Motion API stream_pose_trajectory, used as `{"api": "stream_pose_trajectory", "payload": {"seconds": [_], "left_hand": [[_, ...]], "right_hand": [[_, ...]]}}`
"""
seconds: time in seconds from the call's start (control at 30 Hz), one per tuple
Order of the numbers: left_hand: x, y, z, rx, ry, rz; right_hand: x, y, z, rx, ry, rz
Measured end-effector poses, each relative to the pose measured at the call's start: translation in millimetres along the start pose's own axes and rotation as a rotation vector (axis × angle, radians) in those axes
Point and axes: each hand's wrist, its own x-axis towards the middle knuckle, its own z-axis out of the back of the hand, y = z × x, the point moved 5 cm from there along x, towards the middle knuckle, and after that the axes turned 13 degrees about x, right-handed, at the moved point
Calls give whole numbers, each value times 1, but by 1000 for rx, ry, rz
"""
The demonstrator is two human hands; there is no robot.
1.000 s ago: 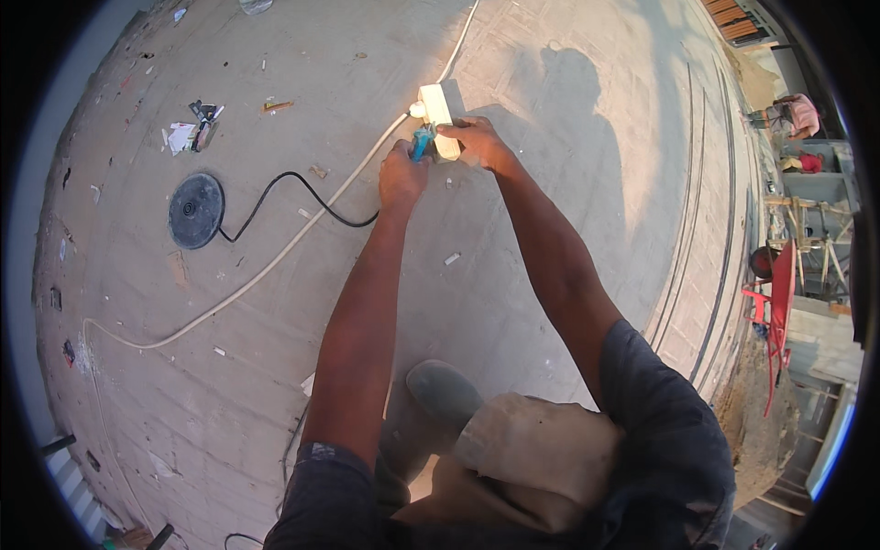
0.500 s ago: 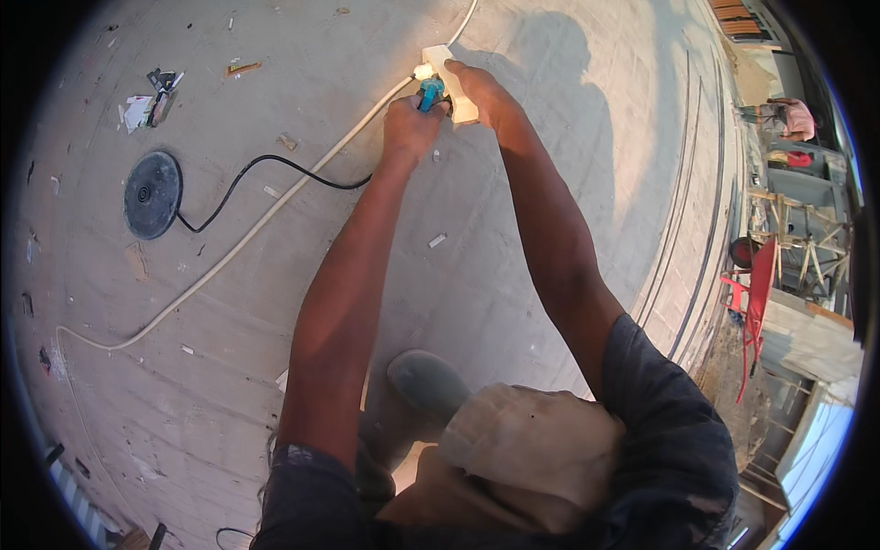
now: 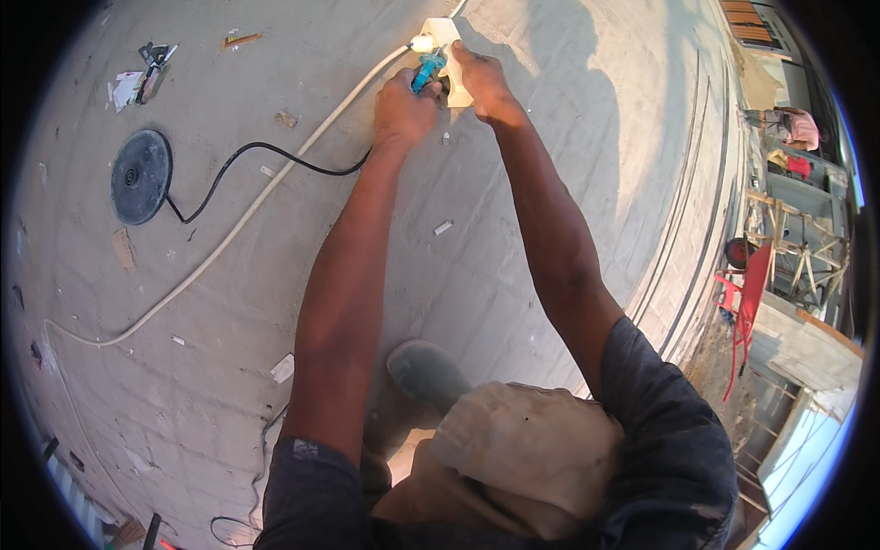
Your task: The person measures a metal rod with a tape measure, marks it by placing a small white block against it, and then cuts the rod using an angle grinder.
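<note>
Reaching farther out, your two hands are now carrying the pale power strip (image 3: pixel 456 81) farther from the black disc (image 3: pixel 141 177) than a second ago. Your right hand (image 3: pixel 483 84) is gripping the strip's right side; your left hand (image 3: pixel 406 110) is pinching a teal plug (image 3: pixel 427 73) against its left, though whether it's seated you cannot tell. Just above, a white plug (image 3: pixel 422 43) is sitting in the strip. Left of you, a black cord (image 3: pixel 258 145) is crossing the white cord (image 3: pixel 332 126); far right, a red wheelbarrow (image 3: pixel 753 284) is standing.

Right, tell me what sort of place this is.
Likely a building site: a red wheelbarrow and wooden poles show at the right, and litter lies scattered on the floor.
</note>
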Motion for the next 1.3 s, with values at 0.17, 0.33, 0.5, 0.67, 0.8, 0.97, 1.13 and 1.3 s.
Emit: {"api": "stream_pose_trajectory", "payload": {"seconds": [0.17, 0.33, 0.5, 0.67, 0.8, 0.97, 1.13, 1.3], "left_hand": [[-6, -6, 19, 168, -36, 12], [-9, -6, 29, 197, -52, -25], [-4, 1, 51, 209, -45, -41], [-3, -6, 55, 221, -67, -45], [-2, -10, 55, 238, -74, -54], [0, 0, 58, 155, -31, -12], [15, -6, 59, 168, 214, 30], [29, 8, 59, 201, 306, 108]], "right_hand": [[0, -3, -17, 127, 3, -17], [6, -11, -22, 118, 6, 2], [-14, -2, -38, 233, 36, -36], [-4, 8, -38, 119, 9, 61], [-5, -3, -36, 233, 34, -55], [-15, 7, -43, 128, 39, 44], [-9, 8, -45, 6, 177, 229], [-6, -2, -54, 140, 198, 0]]}}
